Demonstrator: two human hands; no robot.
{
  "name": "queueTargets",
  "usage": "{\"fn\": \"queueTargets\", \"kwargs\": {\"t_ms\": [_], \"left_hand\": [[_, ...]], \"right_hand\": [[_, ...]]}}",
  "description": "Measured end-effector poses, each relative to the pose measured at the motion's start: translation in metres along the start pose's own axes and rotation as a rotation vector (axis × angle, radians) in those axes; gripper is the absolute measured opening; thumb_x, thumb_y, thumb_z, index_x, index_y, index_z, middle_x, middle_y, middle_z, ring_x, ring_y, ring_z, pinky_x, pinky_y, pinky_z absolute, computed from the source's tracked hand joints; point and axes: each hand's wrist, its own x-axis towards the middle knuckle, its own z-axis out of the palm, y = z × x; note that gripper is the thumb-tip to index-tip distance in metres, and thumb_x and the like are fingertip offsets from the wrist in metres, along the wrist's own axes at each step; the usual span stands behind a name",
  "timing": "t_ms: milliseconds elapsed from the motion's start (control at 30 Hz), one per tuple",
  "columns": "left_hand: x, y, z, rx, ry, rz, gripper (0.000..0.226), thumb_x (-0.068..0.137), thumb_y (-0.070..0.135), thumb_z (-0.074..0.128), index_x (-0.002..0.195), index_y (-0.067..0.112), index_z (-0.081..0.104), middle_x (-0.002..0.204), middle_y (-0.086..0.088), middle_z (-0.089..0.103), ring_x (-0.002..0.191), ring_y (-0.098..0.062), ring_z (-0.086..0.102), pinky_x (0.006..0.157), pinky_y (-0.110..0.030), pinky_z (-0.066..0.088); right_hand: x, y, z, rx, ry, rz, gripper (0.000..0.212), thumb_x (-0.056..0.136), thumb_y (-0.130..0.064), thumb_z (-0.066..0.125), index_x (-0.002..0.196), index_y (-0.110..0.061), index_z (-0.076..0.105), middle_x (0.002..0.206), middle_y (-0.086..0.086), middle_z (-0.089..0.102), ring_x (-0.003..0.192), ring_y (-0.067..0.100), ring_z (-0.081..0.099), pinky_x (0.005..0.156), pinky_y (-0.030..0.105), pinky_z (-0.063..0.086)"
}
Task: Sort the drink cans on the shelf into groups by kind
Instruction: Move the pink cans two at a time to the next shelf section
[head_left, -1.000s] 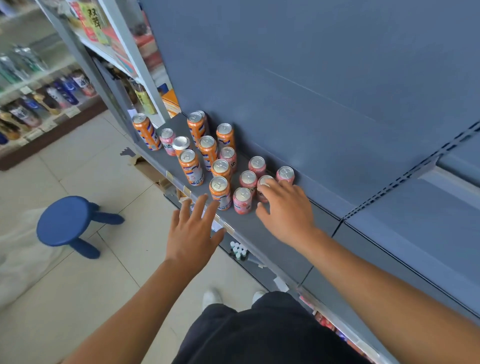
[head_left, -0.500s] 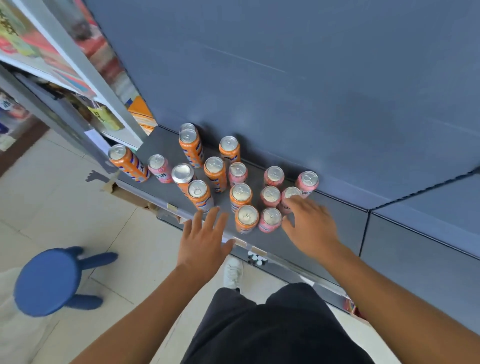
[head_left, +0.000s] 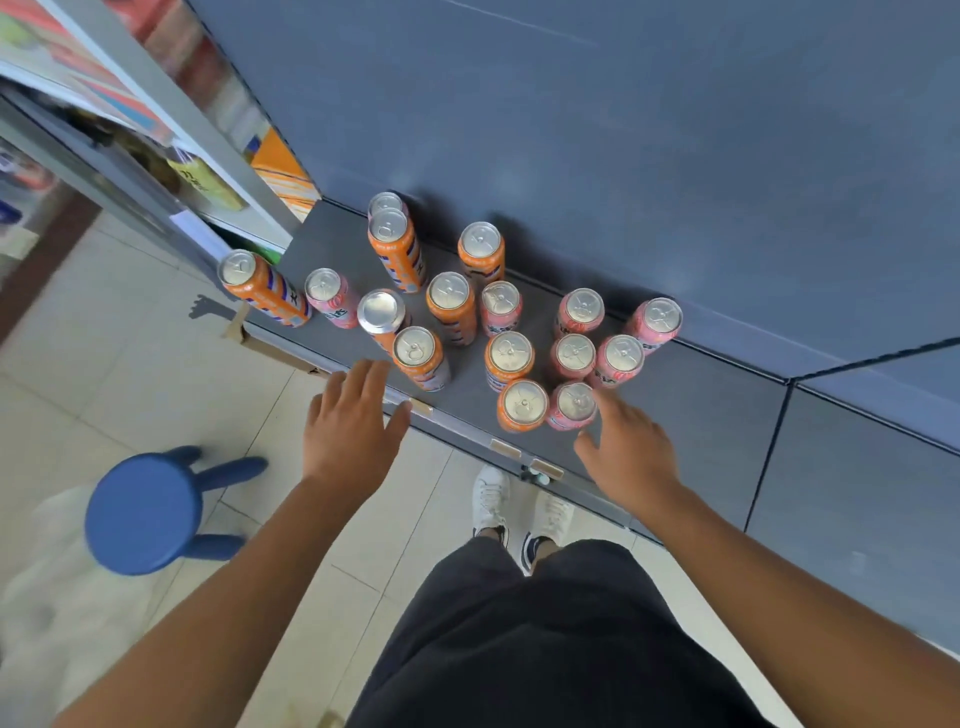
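Compared w/ the earlier frames, my right hand (head_left: 628, 452) has pulled back toward the near edge. Before, its fingers were on a pink can in the middle row. Now the index tip is just beside the nearest pink can (head_left: 575, 401); touching or not, I cannot tell. It grasps nothing, fingers spread and relaxed. My left hand (head_left: 353, 421) is approx. where it was, flat w/ straight fingers over the near edge of the shelf (head_left: 717, 415). It holds nothing, and its fingertips are near one orange can (head_left: 414, 348) but apart from it.

All cans stand on the grey shelf, mixed, not yet in groups.
- Pink cans: 7, i.e. one at the left (head_left: 323, 285) and six in the middle and right part.
- Orange cans: 8 clearly seen, mostly left and middle. Two of them stand among the pink ones near the front, and one (head_left: 382, 312) shows a plain smooth top.
- Hidden can (head_left: 384, 200): 1 more, on the far side behind an orange one. Only its top shows, so its colour I cannot tell.
- Total: 16 pcs.

On the floor at left is 1 blue stool (head_left: 143, 512). Near the shelf are my 2 white shoes (head_left: 491, 499).
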Motion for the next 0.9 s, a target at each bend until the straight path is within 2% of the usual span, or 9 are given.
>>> {"fn": "queueTargets", "kwargs": {"t_ms": [133,233,333,433,533,700,833,900], "left_hand": [[0.024,-0.017,-0.004,-0.031,0.005,-0.077,0.047,0.098,0.038,0.053,0.139,0.016,0.043,0.145,-0.005,0.046,0.132,-0.031,0.042,0.104,-0.050,0.039],[0.046,-0.030,-0.002,-0.146,-0.007,-0.168,0.050,0.098,0.035,0.055,0.142,0.015,0.042,0.150,-0.006,0.043,0.136,-0.031,0.038,0.107,-0.051,0.036],[0.078,-0.051,0.004,-0.294,-0.007,-0.225,0.052,0.096,0.028,0.059,0.142,0.010,0.043,0.149,-0.012,0.044,0.136,-0.035,0.039,0.109,-0.051,0.035],[0.113,-0.070,0.011,-0.405,-0.029,-0.284,0.058,0.093,0.025,0.063,0.144,0.010,0.040,0.148,-0.015,0.044,0.135,-0.036,0.041,0.108,-0.051,0.036],[0.140,-0.083,0.018,-0.462,-0.088,-0.358,0.065,0.091,0.024,0.065,0.146,0.011,0.033,0.148,-0.015,0.043,0.133,-0.038,0.043,0.106,-0.050,0.038],[0.169,-0.094,0.039,-0.623,-0.074,-0.423,0.077,0.086,0.018,0.073,0.146,0.015,0.024,0.142,-0.014,0.047,0.122,-0.034,0.049,0.090,-0.035,0.039],[0.176,-0.096,0.052,-0.747,0.016,-0.549,0.077,0.083,0.023,0.075,0.139,0.014,0.023,0.138,-0.011,0.045,0.107,-0.028,0.048,0.086,-0.029,0.038],[0.183,-0.097,0.054,-0.810,0.030,-0.569,0.081,0.079,0.023,0.077,0.139,0.013,0.024,0.139,-0.011,0.043,0.109,-0.026,0.048,0.088,-0.028,0.040]], "right_hand": [[0.004,-0.005,0.011,0.062,-0.017,0.029,0.060,0.091,-0.025,0.060,0.145,-0.017,0.035,0.141,0.005,0.053,0.123,0.030,0.052,0.096,0.042,0.042],[0.009,-0.010,0.021,0.178,0.014,0.084,0.060,0.087,-0.020,0.064,0.140,-0.021,0.035,0.140,0.002,0.050,0.119,0.031,0.054,0.092,0.043,0.045],[0.013,-0.015,0.029,0.251,0.022,0.171,0.070,0.085,-0.018,0.068,0.143,-0.026,0.029,0.143,0.000,0.049,0.116,0.032,0.057,0.094,0.047,0.049],[0.016,-0.018,0.042,0.329,0.032,0.289,0.066,0.085,-0.018,0.066,0.139,-0.031,0.028,0.133,-0.001,0.056,0.107,0.033,0.060,0.090,0.048,0.052],[0.021,-0.024,0.054,0.399,0.051,0.385,0.064,0.088,-0.020,0.065,0.137,-0.035,0.026,0.127,-0.002,0.059,0.107,0.030,0.061,0.090,0.047,0.052],[0.036,-0.029,0.070,0.563,0.138,0.491,0.060,0.088,-0.024,0.072,0.134,-0.029,0.033,0.118,-0.002,0.060,0.102,0.024,0.057,0.083,0.037,0.045],[0.045,-0.033,0.075,0.666,0.190,0.540,0.065,0.082,-0.029,0.079,0.133,-0.029,0.038,0.113,-0.007,0.057,0.100,0.019,0.055,0.081,0.033,0.043],[0.048,-0.035,0.076,0.687,0.219,0.555,0.065,0.080,-0.027,0.081,0.130,-0.031,0.040,0.112,-0.008,0.057,0.100,0.018,0.055,0.081,0.032,0.042]]}}
